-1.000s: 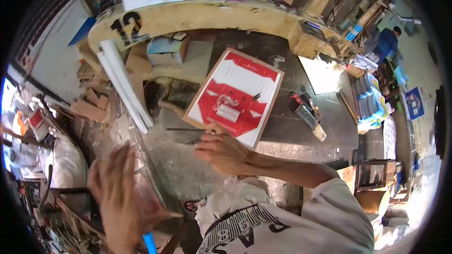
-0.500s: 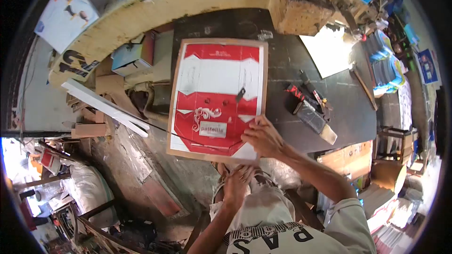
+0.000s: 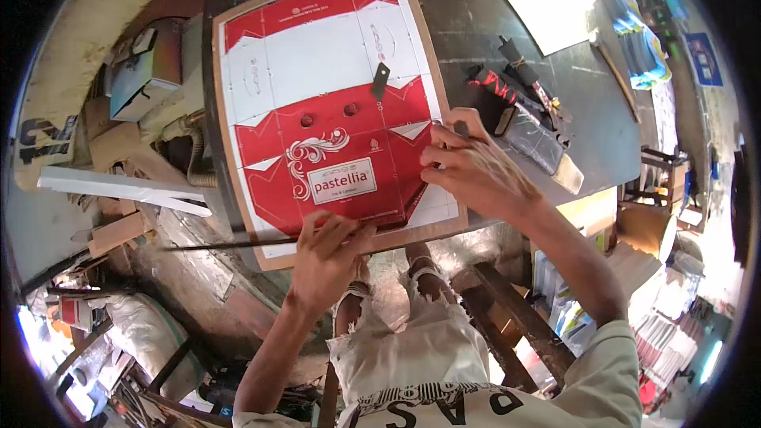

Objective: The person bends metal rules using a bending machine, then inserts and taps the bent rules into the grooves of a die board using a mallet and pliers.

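at the board's (image 3: 432, 232) near edge, left hand (image 3: 325, 252) pinches strip (image 3: 230, 246); right hand (image 3: 474, 168) half-curls at right edge, hold unclear; apparent strip-fitting calls for steady alignment.

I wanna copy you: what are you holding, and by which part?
A thin dark strip: the left hand holds it partway along; what the right hand grips is unclear.

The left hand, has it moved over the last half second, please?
Yes, judged against the printed board, the left hand moved up and leftward, to its near edge.
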Motion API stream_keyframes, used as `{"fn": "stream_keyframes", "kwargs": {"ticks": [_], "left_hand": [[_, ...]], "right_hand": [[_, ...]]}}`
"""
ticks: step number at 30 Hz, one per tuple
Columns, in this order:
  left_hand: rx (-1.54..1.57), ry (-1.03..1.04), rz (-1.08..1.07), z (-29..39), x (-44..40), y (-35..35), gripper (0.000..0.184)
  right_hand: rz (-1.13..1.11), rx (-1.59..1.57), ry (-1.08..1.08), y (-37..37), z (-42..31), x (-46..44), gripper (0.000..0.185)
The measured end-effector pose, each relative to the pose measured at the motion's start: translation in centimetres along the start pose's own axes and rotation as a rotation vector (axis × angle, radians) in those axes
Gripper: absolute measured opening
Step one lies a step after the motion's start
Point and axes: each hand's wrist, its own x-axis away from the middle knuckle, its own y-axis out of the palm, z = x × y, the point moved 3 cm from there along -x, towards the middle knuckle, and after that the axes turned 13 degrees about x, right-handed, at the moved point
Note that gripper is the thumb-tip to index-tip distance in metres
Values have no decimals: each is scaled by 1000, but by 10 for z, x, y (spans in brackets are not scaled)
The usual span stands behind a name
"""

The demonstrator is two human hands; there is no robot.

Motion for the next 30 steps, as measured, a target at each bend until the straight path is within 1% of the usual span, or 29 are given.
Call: {"fn": "stream_keyframes", "kwargs": {"ticks": [1,2,4,6,7,9,10,12,13,15,16,18,19,20,21,22,24,26,27,30], "left_hand": [[63,88,53,-5,3,4,41],[74,91,40,-7,2,7,41],[23,129,92,-1,0,5,44],[17,152,72,-1,1,7,46],[-1,173,52,1,3,7,47],[15,147,9,7,1,2,48],[22,135,-33,8,0,2,49],[27,133,-32,6,1,5,51],[33,129,-26,6,2,6,54],[42,130,-42,6,1,5,55],[51,128,-50,6,0,4,55],[52,132,-57,5,0,3,55],[52,138,-62,5,-1,3,55],[55,143,-60,5,-1,3,55],[70,133,-68,5,-2,3,54],[83,122,-76,5,-2,2,53],[99,150,-75,2,-2,3,50],[114,189,-71,2,-3,2,47],[124,174,-82,1,-3,2,47],[124,169,-108,2,-5,0,48]], "right_hand": [[60,-15,74,-7,-5,3,18],[76,9,132,-12,-6,12,36],[128,-46,445,-29,4,34,59],[163,131,728,-17,26,68,79],[151,125,726,-7,34,82,79],[15,148,845,17,53,109,83],[10,143,849,24,62,117,83],[36,-127,823,37,76,126,79],[35,-131,825,36,75,126,79],[137,18,726,18,71,122,73],[203,-111,921,7,62,126,67],[437,-201,1016,-27,42,131,66],[504,-298,1018,-42,32,138,68],[778,-493,912,-47,23,145,74],[909,-623,832,-54,8,149,68],[974,-731,746,-61,-9,144,63],[1025,-923,547,-68,-43,124,52],[1002,-1049,381,-73,-70,95,43],[977,-1094,321,-72,-80,82,39],[929,-1156,283,-61,-90,57,32]]}}
